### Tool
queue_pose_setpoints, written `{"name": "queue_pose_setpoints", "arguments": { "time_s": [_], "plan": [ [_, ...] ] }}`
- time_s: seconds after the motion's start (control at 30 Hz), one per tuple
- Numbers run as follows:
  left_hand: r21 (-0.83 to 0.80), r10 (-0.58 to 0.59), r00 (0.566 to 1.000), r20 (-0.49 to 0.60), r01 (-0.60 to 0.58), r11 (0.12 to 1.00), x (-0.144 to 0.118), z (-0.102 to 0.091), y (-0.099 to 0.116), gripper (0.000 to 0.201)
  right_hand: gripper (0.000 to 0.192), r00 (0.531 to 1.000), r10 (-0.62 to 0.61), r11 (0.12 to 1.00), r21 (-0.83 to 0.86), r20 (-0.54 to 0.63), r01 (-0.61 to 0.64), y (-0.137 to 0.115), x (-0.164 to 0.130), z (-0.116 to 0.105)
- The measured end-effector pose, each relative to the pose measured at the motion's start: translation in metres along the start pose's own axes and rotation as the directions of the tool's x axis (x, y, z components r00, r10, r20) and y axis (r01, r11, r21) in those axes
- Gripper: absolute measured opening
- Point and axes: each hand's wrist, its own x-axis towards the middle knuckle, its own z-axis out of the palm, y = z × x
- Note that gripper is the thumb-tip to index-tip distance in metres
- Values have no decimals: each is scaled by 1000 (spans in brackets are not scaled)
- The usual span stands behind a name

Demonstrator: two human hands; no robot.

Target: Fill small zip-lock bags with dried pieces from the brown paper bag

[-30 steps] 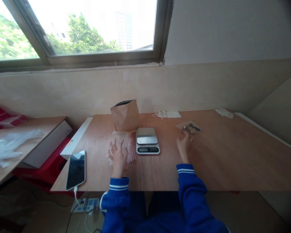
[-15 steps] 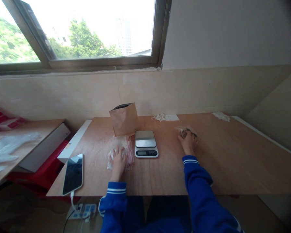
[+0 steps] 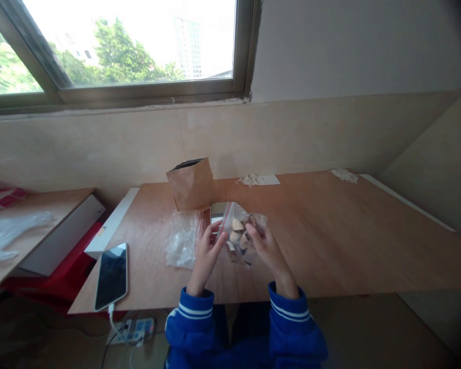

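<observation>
Both hands hold a clear zip bag (image 3: pixel 236 238) with tan and dark brown pieces in it, which look like dried mushrooms. My left hand (image 3: pixel 207 251) has its thumb and fingers at the red-striped zip edge, on the bag's left. On the other side, my right hand (image 3: pixel 269 251) grips the filled part, thumb in front. Behind the bag, a kitchen scale (image 3: pixel 219 207) is mostly hidden. Left of it lies a stack of clear zip bags (image 3: pixel 180 243) with red seals, apart from my left hand.
A brown paper bag (image 3: pixel 192 184) stands open behind the stack. Pale scraps (image 3: pixel 249 179) and a white card (image 3: pixel 269 180) lie near the wall, more pale scraps (image 3: pixel 344 176) at the far right. A phone (image 3: pixel 112 277) on a charging cable lies at the left edge.
My right hand has brought the filled zip bag from the right to the middle, over the scale. My left hand has left the stack of bags and taken the zip edge.
</observation>
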Motion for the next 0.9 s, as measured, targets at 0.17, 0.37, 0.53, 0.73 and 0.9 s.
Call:
{"name": "queue_pose_setpoints", "arguments": {
  "time_s": [0.17, 0.37, 0.53, 0.73, 0.9],
  "plan": [
    [-69, 35, 990, -138, -45, 997, -4, -2, 14, 33, 47, 940, -117, 987, -144, -321, 73, 17, 6, 30],
    [-108, 69, 968, -240, -97, 989, -7, 3, 28, 35, 28, 972, -206, 978, -46, -112, 202, 5, -6, 72],
    [-32, 70, 977, -202, -78, 996, -12, -2, 34, 42, 21, 963, -267, 964, -15, -37, 267, -12, -11, 74],
    [64, 91, 975, -201, -80, 995, -10, -6, 30, 39, 28, 953, -303, 953, -2, 30, 303, -7, -5, 67],
    [134, 72, 982, -176, -49, 990, -6, -11, 22, 35, 27, 951, -299, 954, -8, 76, 301, -7, -5, 67]
  ]
}}
